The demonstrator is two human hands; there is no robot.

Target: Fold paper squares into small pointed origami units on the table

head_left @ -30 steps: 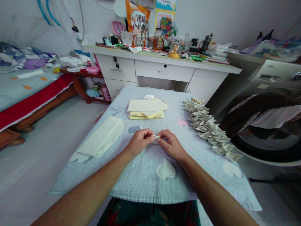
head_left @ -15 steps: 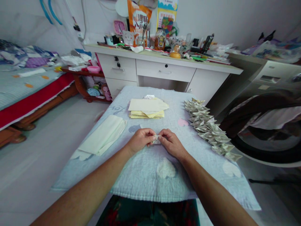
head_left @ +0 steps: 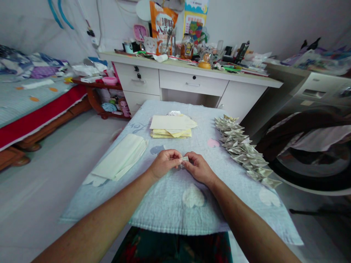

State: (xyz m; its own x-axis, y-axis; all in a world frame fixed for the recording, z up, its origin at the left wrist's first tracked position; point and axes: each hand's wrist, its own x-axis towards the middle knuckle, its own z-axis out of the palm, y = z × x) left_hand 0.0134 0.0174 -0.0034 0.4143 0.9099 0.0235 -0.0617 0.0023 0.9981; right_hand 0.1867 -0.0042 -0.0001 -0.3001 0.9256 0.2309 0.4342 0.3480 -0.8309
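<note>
Between my two hands is a small folded piece of paper point(head_left: 184, 158), pale with a faint printed pattern. My left hand point(head_left: 167, 162) pinches its left end between thumb and fingers. On the other end, my right hand point(head_left: 197, 166) is closed with thumb and forefinger; the fingers hide much of the paper. Beyond the hands lies a stack of cream and yellow paper sheets point(head_left: 168, 123). To the left rests a folded pale green sheet point(head_left: 120, 157). Rows of pointed folded paper pieces point(head_left: 241, 148) stand nested along the right side.
A pale blue patterned cloth point(head_left: 164, 208) covers the table before me. Behind it stands a white desk point(head_left: 192, 82) crowded with jars, bags and small items. A washing machine point(head_left: 320, 87) with its door open is at right, a bed point(head_left: 41, 109) at left.
The small paper has turned slightly between my fingers, so its patterned upper face shows more. My right hand has shifted a little; the stacks and folded pieces stay put.
</note>
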